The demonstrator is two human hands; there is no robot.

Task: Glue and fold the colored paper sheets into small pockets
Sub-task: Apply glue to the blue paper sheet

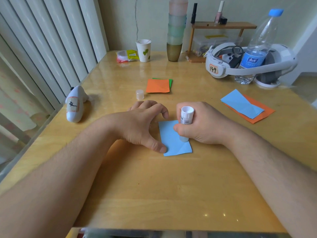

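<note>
Your right hand (197, 127) grips a white glue stick (185, 118) upright, its lower end pressed on the blue paper sheet (173, 140) at the centre of the frame. Your left hand (142, 124) arches over the sheet's left edge, fingers curled with the tips on the table (154, 194) and the thumb pinning the paper's lower left corner (it grips nothing). The glue cap (139, 94) stands just above your left hand.

At upper centre, a paper cup (144, 50) printed with green leaves holds a thin stick, too small to identify. Right of it, a tall stack of tinted cups (175, 30) nests in a brownish one. At upper right, a clear bottle (257, 47) with a blue cap and blue label (its writing is unreadable) stands inside the loop of a white headset (223, 66) tagged "149". A clear box (205, 43) under the small shelf (223, 25) holds small items you cannot make out.

An orange sheet over a green one (158, 85) lies above centre; a folded blue sheet on an orange one (245, 105) lies at right. A white controller (75, 103) with a handwritten label rests at left.
</note>
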